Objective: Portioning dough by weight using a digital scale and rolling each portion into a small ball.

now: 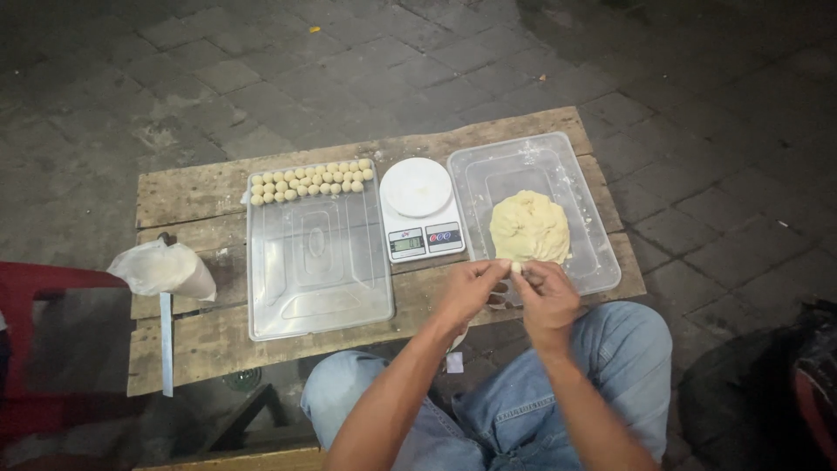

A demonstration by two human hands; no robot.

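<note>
My left hand [466, 292] and right hand [542, 292] pinch a small dough piece [515, 267] between fingertips, grip closed (just off the big dough lump [529, 228]); roll evenly, light pressure, over the counter [192, 196].

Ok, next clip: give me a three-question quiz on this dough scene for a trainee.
1. True or false: the kitchen scale stands between the two clear plastic containers.
2. Where do the finished dough balls lie? A) along the far edge of the left container B) on the scale C) in the right container
3. What do the left hand and right hand pinch between their fingertips?

Key
1. True.
2. A.
3. A small piece of dough, held at the near edge of the big dough mass.
</note>
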